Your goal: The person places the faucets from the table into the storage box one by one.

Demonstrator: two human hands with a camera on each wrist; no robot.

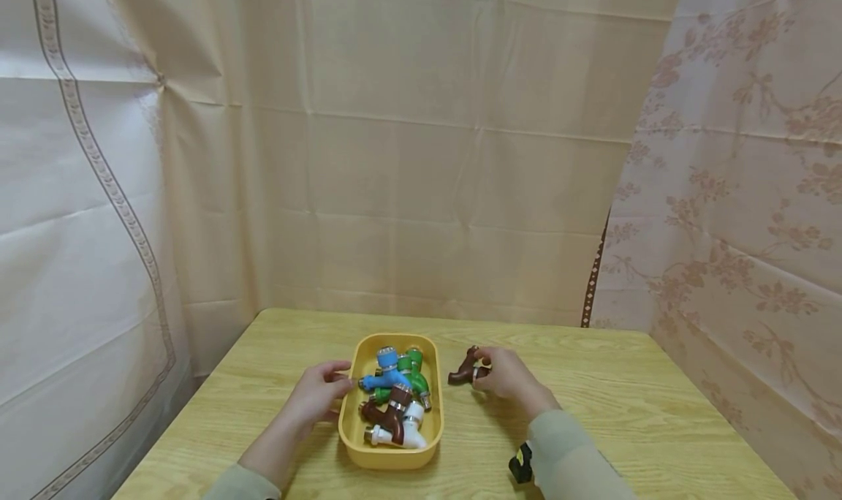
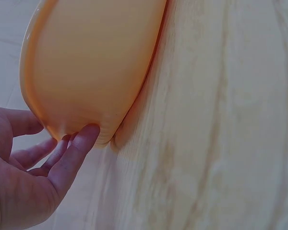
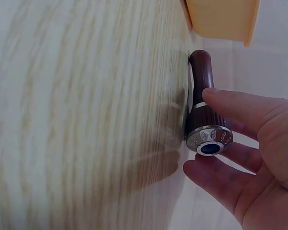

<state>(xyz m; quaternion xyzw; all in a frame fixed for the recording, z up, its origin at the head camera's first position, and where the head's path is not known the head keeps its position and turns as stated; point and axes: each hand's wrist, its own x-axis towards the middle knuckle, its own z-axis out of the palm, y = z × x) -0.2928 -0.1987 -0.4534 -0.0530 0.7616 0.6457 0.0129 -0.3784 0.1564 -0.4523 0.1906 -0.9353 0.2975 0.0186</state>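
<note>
A yellow plastic basin (image 1: 349, 449) stands on the table and holds several taps. Among them are a blue tap (image 1: 392, 378), a green tap (image 1: 417, 380), a brown tap (image 1: 395, 412) and a white tap (image 1: 412, 430). My left hand (image 1: 319, 394) is at the basin's left side, its fingertips against the outer wall, as the left wrist view also shows. Right of the basin, another brown tap (image 3: 201, 79) lies close over the tabletop, its ribbed, silver-capped knob toward the wrist camera. My right hand (image 1: 506, 376) pinches this tap between thumb and fingers; part of it is hidden behind them.
The wooden table (image 1: 625, 412) extends on both sides of the basin. A beige curtain (image 1: 427, 156) hangs behind it, with a flowered curtain (image 1: 743, 229) on the right and a pale one (image 1: 72, 266) on the left. A black device (image 1: 522, 463) sits at my right wrist.
</note>
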